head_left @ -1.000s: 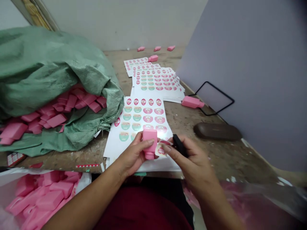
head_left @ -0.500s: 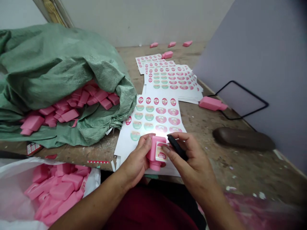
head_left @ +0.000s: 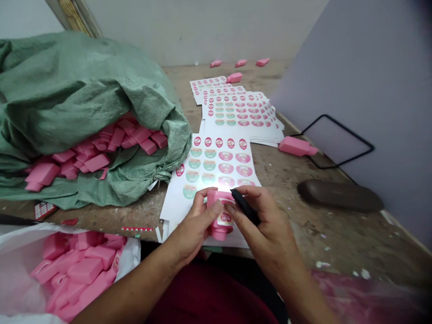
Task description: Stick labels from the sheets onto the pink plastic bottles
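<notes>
Moved: left hand (head_left: 197, 222) has brought its thumb onto bottle's (head_left: 219, 232) front
Green sack (head_left: 101, 81): table's (head_left: 286, 225) left side, pink bottles (head_left: 96, 163) inside
Sticker sheet (head_left: 232, 157): near edge, under hands
Left grip: closed around bottle, above near edge
Right hand (head_left: 272, 225): pinches black tool (head_left: 245, 208), fingertip touching bottle's label (head_left: 225, 218)

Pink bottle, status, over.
Left hand grips pink bottle; right hand holds black tool, thumb on label. Sticker sheet beneath.

Pink btl (head_left: 215, 196) w/ label (head_left: 225, 218), neck twd wearer, in L hand (head_left: 193, 221); blk tool (head_left: 245, 208) in R hand (head_left: 269, 221).
</notes>
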Available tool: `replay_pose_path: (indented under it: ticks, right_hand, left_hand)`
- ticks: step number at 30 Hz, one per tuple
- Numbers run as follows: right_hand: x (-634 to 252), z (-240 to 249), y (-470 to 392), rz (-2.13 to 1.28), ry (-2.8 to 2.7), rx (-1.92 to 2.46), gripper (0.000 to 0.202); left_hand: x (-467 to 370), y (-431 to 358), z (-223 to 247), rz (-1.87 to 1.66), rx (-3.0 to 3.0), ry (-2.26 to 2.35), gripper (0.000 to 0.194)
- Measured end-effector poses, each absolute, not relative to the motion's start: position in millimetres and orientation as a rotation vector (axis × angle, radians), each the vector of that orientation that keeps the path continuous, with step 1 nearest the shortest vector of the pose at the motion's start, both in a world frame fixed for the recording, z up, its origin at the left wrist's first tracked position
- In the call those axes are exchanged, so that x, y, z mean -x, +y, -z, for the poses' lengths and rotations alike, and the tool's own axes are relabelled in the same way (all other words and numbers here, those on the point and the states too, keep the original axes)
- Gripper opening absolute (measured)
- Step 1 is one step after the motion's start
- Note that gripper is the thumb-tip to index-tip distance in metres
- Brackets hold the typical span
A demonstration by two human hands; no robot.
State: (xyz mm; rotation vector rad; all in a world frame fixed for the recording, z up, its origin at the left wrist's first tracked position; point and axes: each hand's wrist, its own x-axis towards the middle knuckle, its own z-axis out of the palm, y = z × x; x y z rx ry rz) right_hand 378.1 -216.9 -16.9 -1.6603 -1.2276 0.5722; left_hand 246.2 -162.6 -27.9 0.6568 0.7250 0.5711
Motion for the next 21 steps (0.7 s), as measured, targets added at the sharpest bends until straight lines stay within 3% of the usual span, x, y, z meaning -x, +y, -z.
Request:
replay_pose_path:
  ticks: [6, 9, 12, 17, 21]
  right_hand:
    - [-380, 21, -218, 0.012, -1.553, 1.808, 0.019]
    - [-388, 23, -217, 0.127, -1.622, 1.836, 0.024]
    - [-396, 23, -218, 0.039, -1.552, 1.868, 0.022]
    - [-390, 16, -218, -0.392, -1.33, 1.783, 0.019]
    - [-375, 16, -218, -0.609, -1.338, 1.65, 0.018]
  left_hand:
    - [-247, -168, 28, -0.63, -0.75, 0.753, 0.051]
    - [-249, -170, 27, -0.607, -0.708, 0.788, 0.058]
    - [-247, -170, 25, -0.58, -0.673, 0.818, 0.061]
    - [-241, -172, 20, -0.557, -0.707, 0.77, 0.055]
    - [-222, -171, 19, -0.498, -0.703, 0.776, 0.063]
